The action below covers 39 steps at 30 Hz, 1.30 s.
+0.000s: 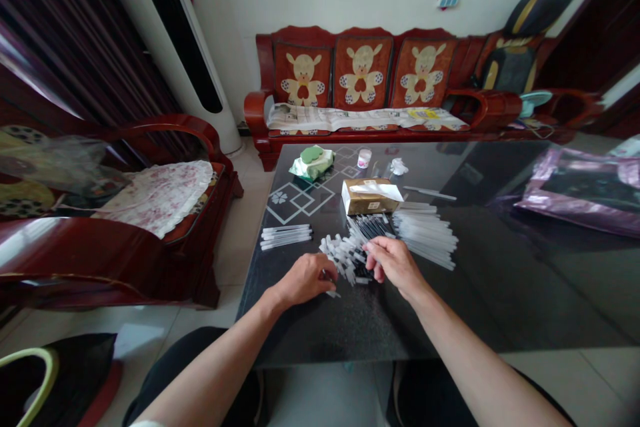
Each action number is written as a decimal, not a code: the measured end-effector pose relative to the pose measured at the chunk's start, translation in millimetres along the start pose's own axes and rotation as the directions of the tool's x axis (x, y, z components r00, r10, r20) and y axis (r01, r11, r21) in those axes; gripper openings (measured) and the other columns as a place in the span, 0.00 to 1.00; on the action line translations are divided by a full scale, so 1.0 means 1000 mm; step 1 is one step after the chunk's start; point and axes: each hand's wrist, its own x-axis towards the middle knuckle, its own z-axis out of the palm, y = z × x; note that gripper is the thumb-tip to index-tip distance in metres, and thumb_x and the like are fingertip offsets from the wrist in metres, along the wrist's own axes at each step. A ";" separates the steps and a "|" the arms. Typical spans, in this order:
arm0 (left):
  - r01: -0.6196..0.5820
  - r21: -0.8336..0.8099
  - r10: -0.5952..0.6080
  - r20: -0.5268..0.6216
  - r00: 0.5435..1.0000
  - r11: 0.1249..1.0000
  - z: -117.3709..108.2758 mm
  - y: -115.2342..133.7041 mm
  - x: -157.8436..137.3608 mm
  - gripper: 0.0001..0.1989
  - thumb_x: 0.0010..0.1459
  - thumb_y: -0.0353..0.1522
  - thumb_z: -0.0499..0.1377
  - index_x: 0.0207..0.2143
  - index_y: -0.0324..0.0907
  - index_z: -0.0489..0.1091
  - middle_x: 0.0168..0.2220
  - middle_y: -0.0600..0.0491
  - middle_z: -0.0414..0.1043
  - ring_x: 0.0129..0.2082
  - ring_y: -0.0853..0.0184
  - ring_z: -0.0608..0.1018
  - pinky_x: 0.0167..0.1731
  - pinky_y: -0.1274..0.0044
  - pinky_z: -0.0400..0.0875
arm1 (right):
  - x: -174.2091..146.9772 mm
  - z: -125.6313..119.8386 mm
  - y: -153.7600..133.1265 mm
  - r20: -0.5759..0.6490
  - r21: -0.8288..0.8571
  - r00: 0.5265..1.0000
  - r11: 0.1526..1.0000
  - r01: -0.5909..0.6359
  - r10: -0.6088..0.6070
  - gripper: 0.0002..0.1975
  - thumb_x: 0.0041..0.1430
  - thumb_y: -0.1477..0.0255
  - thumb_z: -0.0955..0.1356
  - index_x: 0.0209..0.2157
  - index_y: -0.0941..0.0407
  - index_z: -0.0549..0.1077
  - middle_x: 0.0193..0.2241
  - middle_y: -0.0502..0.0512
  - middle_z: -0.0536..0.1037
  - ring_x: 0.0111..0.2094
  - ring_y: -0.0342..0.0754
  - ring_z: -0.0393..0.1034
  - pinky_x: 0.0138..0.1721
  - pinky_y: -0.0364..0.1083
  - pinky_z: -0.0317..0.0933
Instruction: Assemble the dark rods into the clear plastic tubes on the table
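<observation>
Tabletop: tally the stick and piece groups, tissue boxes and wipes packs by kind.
Row of pen-like sticks: 1
Heap of short pieces: 1
Bunch of black rods: 1
Fan of white tubes: 1
Tissue box: 1
Wipes pack: 1
Total: 6

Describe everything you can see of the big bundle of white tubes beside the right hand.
The white tubes are slim, straight and translucent, plastic by their look. Many lie flat in a loose, slightly fanned heap on the dark table, their right ends uneven. Their left ends come near the black rods. The right hand is close by; contact with the bundle is unclear.
</observation>
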 end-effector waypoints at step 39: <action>-0.075 -0.841 -0.345 -0.299 0.890 0.535 -0.002 -0.008 0.011 0.15 0.50 0.40 0.65 0.33 0.36 0.76 0.21 0.54 0.67 0.20 0.74 0.66 0.21 0.82 0.61 | -0.007 0.008 -0.014 0.161 -0.170 0.976 0.970 0.175 -0.148 0.13 0.57 0.67 0.64 0.26 0.59 0.75 0.16 0.46 0.63 0.19 0.40 0.55 0.20 0.41 0.47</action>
